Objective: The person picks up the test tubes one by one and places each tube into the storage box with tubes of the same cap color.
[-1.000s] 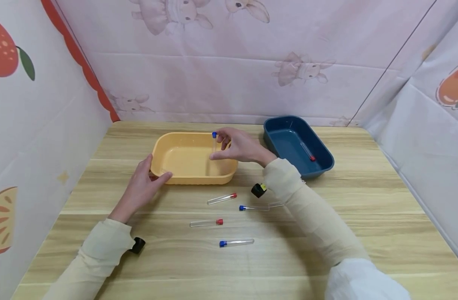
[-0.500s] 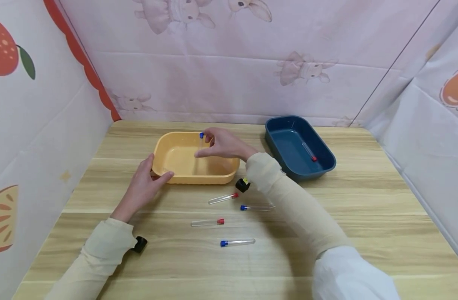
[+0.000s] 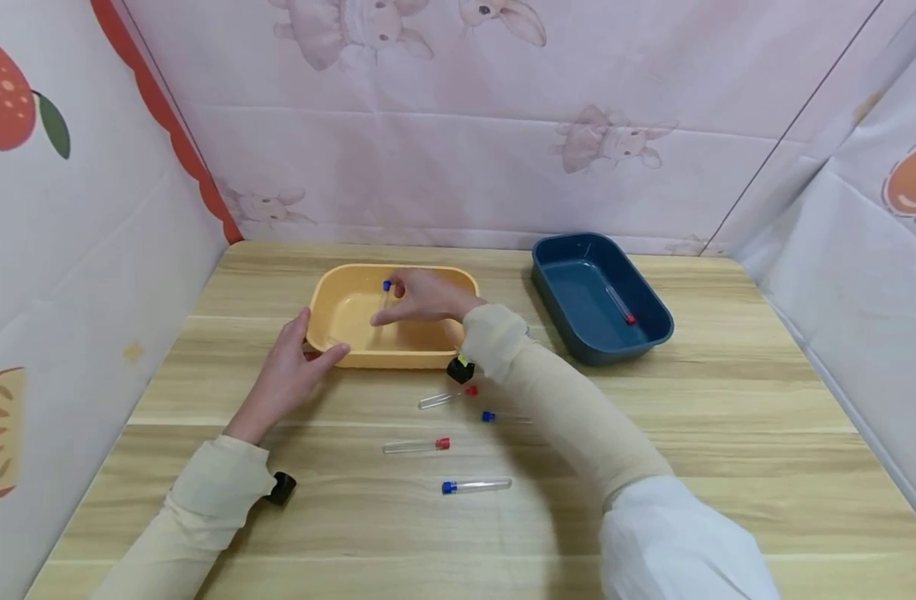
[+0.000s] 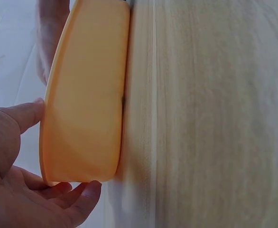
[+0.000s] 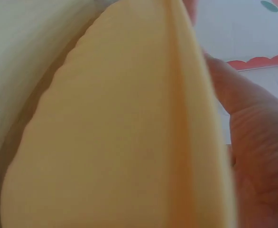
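My right hand (image 3: 423, 296) pinches a blue-capped test tube (image 3: 386, 286) inside the yellow tub (image 3: 397, 360). The tube stands roughly upright, cap up, its lower end close to the thumb. At the tub's near left corner my left hand (image 3: 283, 375) grips the rim, thumb in front and fingers round the side. In the left wrist view the thumb touches the rim of the tub (image 4: 84, 95) and fingertips curl at its end wall. The tub wall (image 5: 96, 118) fills most of the right wrist view, hiding the tube; part of the right hand (image 5: 262, 133) shows behind it.
A dark blue tub (image 3: 578, 292) at the back right holds a red-capped tube (image 3: 620, 306). On the table lie two red-capped tubes (image 3: 416, 446) and two blue-capped tubes (image 3: 476, 485), one partly behind the right sleeve. Patterned cloth walls (image 3: 427, 167) enclose the table.
My right hand has moved left and lower into the yellow tub with the blue-capped test tube. The left hand keeps its grip on the rim.
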`<state>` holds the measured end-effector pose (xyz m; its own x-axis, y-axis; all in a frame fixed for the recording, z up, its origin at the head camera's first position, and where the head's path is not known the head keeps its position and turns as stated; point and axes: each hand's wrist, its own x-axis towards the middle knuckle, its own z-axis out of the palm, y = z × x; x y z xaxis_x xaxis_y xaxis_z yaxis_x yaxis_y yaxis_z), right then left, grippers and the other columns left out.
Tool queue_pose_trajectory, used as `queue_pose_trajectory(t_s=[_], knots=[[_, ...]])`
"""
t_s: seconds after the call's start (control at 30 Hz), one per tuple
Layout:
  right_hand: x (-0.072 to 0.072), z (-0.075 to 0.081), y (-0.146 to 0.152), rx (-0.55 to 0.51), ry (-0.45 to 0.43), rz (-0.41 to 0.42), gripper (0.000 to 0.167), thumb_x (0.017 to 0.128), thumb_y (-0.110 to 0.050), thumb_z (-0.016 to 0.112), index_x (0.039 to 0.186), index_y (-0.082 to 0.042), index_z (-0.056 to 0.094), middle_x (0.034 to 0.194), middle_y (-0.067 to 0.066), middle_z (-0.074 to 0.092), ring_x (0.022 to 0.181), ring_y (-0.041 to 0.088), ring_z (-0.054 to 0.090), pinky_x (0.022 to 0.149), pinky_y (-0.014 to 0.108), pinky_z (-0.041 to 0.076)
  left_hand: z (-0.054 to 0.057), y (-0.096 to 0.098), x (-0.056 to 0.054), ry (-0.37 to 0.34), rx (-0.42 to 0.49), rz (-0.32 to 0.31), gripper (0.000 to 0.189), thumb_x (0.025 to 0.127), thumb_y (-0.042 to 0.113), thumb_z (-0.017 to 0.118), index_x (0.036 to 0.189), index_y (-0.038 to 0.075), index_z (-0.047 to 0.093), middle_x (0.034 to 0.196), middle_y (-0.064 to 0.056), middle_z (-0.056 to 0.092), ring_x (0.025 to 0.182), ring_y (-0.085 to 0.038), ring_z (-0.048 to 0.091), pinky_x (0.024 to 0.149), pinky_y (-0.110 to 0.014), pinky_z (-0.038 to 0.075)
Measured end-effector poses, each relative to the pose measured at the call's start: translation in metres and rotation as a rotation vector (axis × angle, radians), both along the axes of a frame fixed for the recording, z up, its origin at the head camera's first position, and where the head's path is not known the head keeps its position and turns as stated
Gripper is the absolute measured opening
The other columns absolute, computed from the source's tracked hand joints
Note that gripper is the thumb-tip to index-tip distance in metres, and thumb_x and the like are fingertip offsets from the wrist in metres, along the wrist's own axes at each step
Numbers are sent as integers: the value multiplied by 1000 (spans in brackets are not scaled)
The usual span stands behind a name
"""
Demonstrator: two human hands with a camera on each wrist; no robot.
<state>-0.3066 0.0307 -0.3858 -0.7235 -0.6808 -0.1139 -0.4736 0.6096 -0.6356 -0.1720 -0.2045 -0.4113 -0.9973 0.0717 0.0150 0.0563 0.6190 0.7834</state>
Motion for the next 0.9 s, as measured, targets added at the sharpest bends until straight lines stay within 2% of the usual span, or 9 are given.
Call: queue_pose_trajectory(t_s=[0.33, 0.5, 0.63, 0.77, 0.9], knots=[[-2, -11, -11, 1, 23, 36, 65, 83, -50, 85, 123, -5, 61, 102, 6, 62, 89, 19, 57, 77, 27, 49, 1, -1, -1, -21, -5, 3, 93, 103, 33, 66, 162, -7, 6, 159, -35, 24, 137, -46, 44, 110, -56, 43], [-1, -18, -17, 50, 16, 20, 73, 82, -51, 86, 130, -3, 60, 98, 4, 61, 86, 18, 57, 75, 27, 49, 0, -2, 0, -31, -1, 4, 92, 104, 31, 66, 162, -6, 6, 159, -35, 25, 137, -46, 44, 110, -56, 43], [0, -22, -22, 101, 53, 11, 83, 81, -55, 85, 137, 0, 57, 97, 5, 62, 84, 18, 57, 74, 27, 49, -1, -2, 0, -32, 6, 4, 92, 103, 30, 66, 162, -7, 6, 159, -35, 25, 137, -45, 45, 110, -55, 44], [-1, -24, -24, 135, 88, 11, 85, 80, -57, 85, 137, 0, 57, 102, 4, 62, 89, 19, 57, 79, 27, 49, 0, -2, 1, -37, 12, 7, 93, 103, 31, 67, 163, -5, 5, 160, -34, 23, 139, -45, 43, 111, -55, 43], [0, -24, -26, 169, 116, 25, 85, 81, -57, 84, 137, 0, 56, 115, 6, 62, 98, 20, 57, 89, 29, 50, 1, -2, 2, -38, 15, 7, 93, 103, 31, 67, 163, -5, 5, 161, -33, 22, 140, -45, 42, 111, -54, 43]])
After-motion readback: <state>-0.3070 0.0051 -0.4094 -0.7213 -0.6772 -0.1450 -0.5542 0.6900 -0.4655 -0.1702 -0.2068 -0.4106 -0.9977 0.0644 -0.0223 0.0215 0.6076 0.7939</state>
